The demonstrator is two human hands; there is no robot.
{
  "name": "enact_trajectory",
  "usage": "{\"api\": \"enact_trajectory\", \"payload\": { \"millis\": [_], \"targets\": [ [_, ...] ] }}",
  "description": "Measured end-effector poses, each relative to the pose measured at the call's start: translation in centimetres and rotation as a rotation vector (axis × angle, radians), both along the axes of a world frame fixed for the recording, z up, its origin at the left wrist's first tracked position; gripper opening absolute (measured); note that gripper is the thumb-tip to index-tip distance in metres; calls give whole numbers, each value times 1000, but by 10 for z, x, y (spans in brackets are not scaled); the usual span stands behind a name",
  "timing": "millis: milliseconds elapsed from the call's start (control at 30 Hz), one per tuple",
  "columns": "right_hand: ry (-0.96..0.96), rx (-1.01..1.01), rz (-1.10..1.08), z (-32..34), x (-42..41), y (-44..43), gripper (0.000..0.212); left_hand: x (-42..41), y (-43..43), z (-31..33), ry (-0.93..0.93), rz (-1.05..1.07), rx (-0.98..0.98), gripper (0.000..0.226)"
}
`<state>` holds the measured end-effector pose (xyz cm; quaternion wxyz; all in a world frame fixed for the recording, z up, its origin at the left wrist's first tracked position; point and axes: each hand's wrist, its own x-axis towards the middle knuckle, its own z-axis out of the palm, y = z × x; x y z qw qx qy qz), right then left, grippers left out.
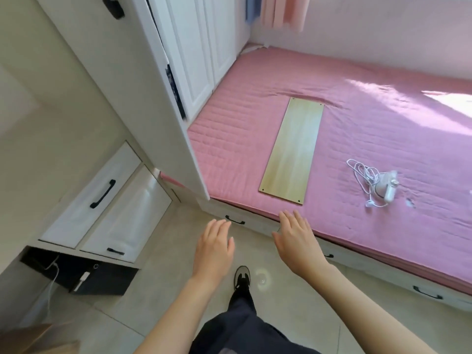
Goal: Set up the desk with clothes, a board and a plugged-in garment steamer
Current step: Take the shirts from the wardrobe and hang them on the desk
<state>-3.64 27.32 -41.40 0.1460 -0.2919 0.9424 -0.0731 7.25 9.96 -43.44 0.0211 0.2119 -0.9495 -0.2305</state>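
1. Head view: the wooden board [292,149] lies flat on the pink mattress [229,139], one end near the front edge.
2. The white garment steamer [388,189] lies to the board's right, apart from it, with its cord [361,172] tangled beside it.
3. The left hand [214,247] and right hand [297,241] reach forward with fingers straight, grasping nothing.

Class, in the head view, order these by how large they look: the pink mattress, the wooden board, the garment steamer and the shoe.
1. pink mattress, by far the largest.
2. wooden board.
3. garment steamer and shoe: they look about alike, and differing nearness to the camera leaves them unranked.
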Motion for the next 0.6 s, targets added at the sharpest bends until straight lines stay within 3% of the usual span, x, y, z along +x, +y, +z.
{"api": "enact_trajectory", "payload": {
  "millis": [600],
  "targets": [
    [-20, 1, 26, 1, -207, -103, 56, -219, -99, 10, 3, -102, -71, 42]
  ]
}}
